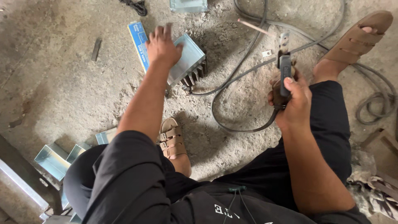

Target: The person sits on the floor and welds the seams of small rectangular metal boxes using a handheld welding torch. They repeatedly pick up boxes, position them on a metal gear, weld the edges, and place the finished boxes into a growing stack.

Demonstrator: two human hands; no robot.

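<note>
A person crouched over a dusty concrete floor (62,83) reaches out with the left hand (162,45), fingers spread and open, its palm resting on the upper face of a shiny rectangular galvanised metal block (188,60) whose ribbed underside shows at its right edge. The block lies on the floor ahead of the person's left foot, just beside a flat blue cardboard box (139,41) that the hand partly covers. The right hand (292,99) is closed around a worn welding electrode holder (284,68) with a dark handle, held upright, thumb pressed along its side; a thin rod (253,27) juts from its tip toward the upper left. A grey rubber cable (232,79) runs from the bottom of the holder and loops across the floor between the two hands. Tan strapped sandals (172,139) are on both feet. More open shiny sheet-metal channel pieces (52,159) lie at the lower left, near the person's left knee.
</note>
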